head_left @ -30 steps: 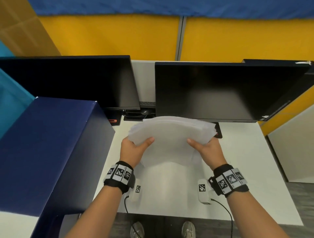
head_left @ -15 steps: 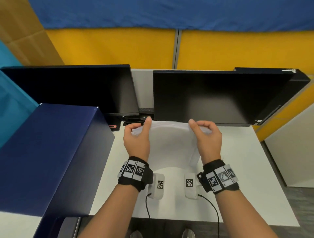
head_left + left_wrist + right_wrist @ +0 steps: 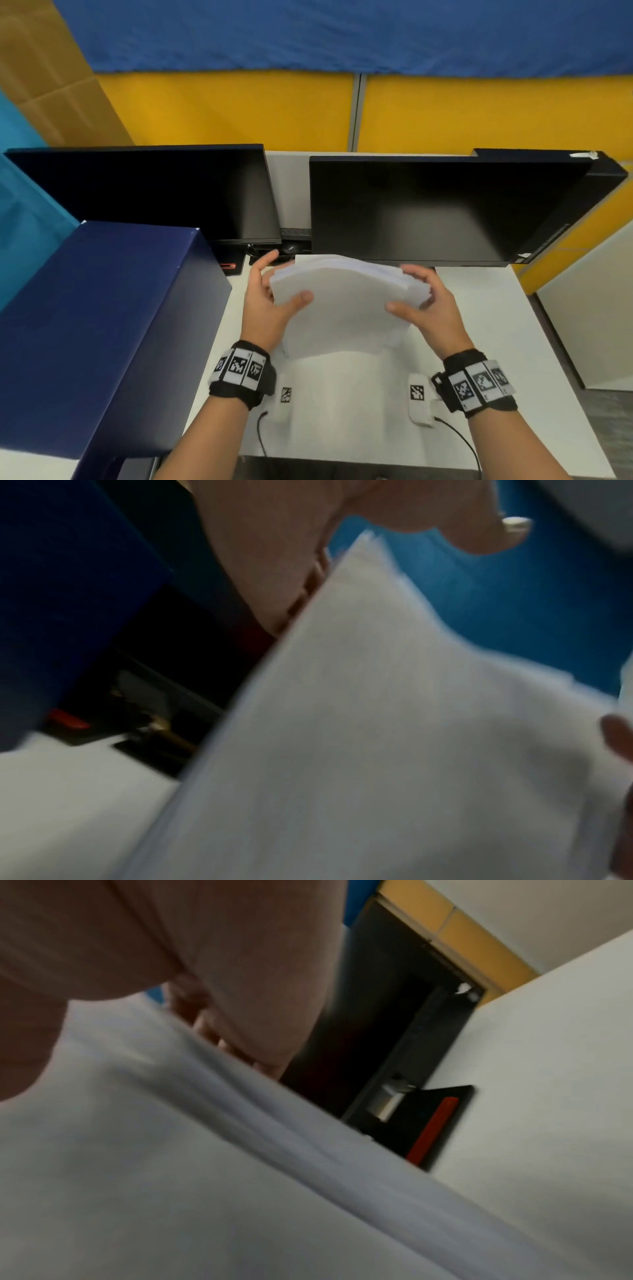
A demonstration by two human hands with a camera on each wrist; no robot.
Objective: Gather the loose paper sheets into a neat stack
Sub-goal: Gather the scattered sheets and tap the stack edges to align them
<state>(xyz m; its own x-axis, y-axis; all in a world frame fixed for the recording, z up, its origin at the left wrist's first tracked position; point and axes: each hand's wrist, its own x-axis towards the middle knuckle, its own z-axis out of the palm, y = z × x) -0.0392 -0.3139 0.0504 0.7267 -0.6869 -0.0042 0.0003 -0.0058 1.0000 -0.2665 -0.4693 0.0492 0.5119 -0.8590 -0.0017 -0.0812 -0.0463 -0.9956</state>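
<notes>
Your left hand [image 3: 265, 308] and right hand [image 3: 424, 305] hold the paper stack [image 3: 342, 301] between them above the desk [image 3: 496, 342]. Behind it stand 2 monitors [image 3: 428, 212] side by side, and a box [image 3: 85, 325] sits to your left.

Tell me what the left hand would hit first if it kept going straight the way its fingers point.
Probably the left monitor's base, a judgement since depth is unclear. The left hand holds the paper stack by its left edge, fingers aimed away from the person toward that base.
</notes>
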